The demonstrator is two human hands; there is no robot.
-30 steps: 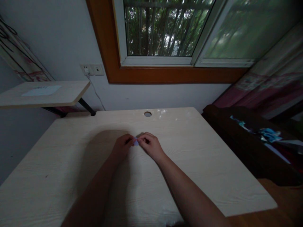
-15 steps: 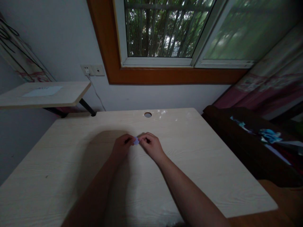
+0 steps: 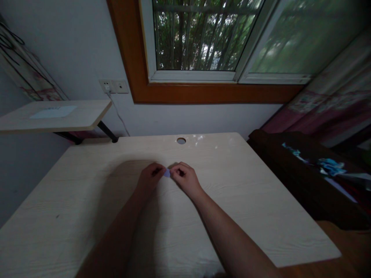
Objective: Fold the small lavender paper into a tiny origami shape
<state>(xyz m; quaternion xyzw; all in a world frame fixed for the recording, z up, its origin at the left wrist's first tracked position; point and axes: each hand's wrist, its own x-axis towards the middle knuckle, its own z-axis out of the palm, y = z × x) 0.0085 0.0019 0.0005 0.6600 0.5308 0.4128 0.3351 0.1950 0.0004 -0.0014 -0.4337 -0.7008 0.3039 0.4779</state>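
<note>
A small light-purple piece, which looks like folded paper (image 3: 167,173), is between my two hands, just above or on the pale wooden desk (image 3: 246,200). My left hand (image 3: 150,177) pinches its left side between thumb and forefinger. On the other side, my right hand (image 3: 185,176) is closed with its fingertips at the right edge of the piece. The fingers cover part of it, so its full shape is hidden.
A raised shelf (image 3: 87,119) with a white sheet (image 3: 53,112) on it stands at the back left. The desk has a round cable hole (image 3: 181,141) near its far edge. A dark brown bench (image 3: 290,173) with blue cloth-like items (image 3: 332,166) lies to the right.
My fingers have shifted slightly on the purple piece, and its visible outline is a little different. Both arms stay almost where they were.
</note>
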